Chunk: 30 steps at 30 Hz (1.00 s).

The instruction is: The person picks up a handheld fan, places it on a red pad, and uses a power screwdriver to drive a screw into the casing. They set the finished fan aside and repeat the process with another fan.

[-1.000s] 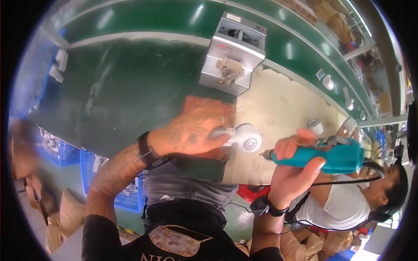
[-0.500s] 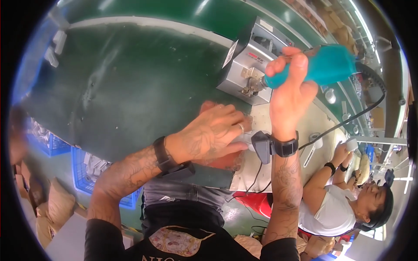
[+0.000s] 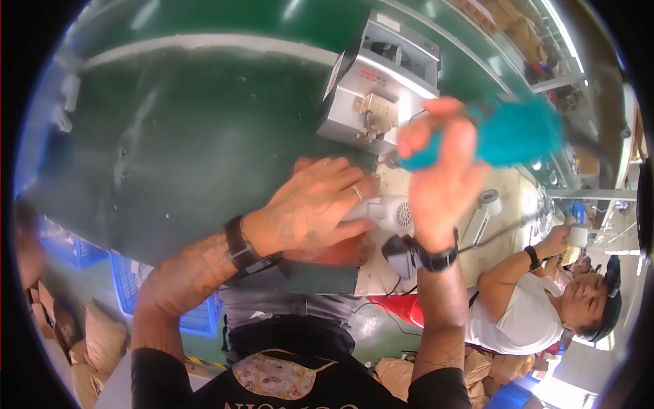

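Observation:
My right hand (image 3: pixel 446 174) is wrapped round a teal electric screwdriver (image 3: pixel 518 133), smeared by motion, with its tip pointing left. That tip is beside the front of a silver box-shaped machine (image 3: pixel 344 102), likely a screw feeder, which carries a small metal mechanism (image 3: pixel 377 117). Lower down, my left hand (image 3: pixel 313 208) closes over a pale grey plastic housing (image 3: pixel 390 213) with a round slotted grille at its right end. My palm and fingers hide the rest of the housing. Beneath them lies a reddish block (image 3: pixel 332 253), mostly covered.
A green work mat (image 3: pixel 197 136) spreads to the left. Another grey housing (image 3: pixel 482 217) rests on the pale board (image 3: pixel 446 253) at right. Blue crates (image 3: pixel 125 286) stand below the table's left edge. A co-worker (image 3: pixel 524 307) sits at the right.
The screwdriver in my right hand has moved down and slightly left, away from the machine's metal mechanism. My left hand stays on the housing, whose grille now shows.

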Motion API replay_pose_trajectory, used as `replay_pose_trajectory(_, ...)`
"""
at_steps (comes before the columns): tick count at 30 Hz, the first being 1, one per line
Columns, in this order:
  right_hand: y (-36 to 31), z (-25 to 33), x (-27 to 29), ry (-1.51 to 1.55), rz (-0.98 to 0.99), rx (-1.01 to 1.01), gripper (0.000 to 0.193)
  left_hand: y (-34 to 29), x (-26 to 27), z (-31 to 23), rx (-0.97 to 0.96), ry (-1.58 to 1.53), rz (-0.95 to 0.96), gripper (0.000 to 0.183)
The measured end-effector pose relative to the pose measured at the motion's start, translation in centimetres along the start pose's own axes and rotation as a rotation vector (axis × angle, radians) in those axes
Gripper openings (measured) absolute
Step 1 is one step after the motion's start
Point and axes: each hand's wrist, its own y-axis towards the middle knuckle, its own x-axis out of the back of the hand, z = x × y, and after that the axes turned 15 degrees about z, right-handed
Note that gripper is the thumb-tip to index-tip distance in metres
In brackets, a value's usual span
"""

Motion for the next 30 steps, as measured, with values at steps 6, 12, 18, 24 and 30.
replay_pose_trajectory(6, -4.2, 1.1, 2.3, -0.018, 0.023, -0.006, 0.069, 0.3, 0.4, -0.5, 0.016, 0.007, 0.007, 0.041)
replay_pose_trajectory(12, -4.7, 0.1, 2.0, 0.006, -0.004, -0.035, 0.071, 0.4, 0.0, -0.5, 0.02, -0.002, -0.021, 0.038)
replay_pose_trajectory(18, -5.0, -0.5, 1.8, 0.042, -0.005, -0.022, 0.064, 0.2, 0.1, -0.4, 0.03, -0.013, 0.001, 0.04)
replay_pose_trajectory(24, -5.0, -0.9, 2.1, 0.028, 0.058, -0.007, 0.054, 0.3, 0.0, -0.5, 0.032, 0.019, 0.004, 0.042)
replay_pose_trajectory(30, -4.8, -1.4, 1.6, 0.012, 0.093, 0.028, 0.048, 0.4, 0.2, -0.7, 0.052, 0.017, 0.034, 0.041)
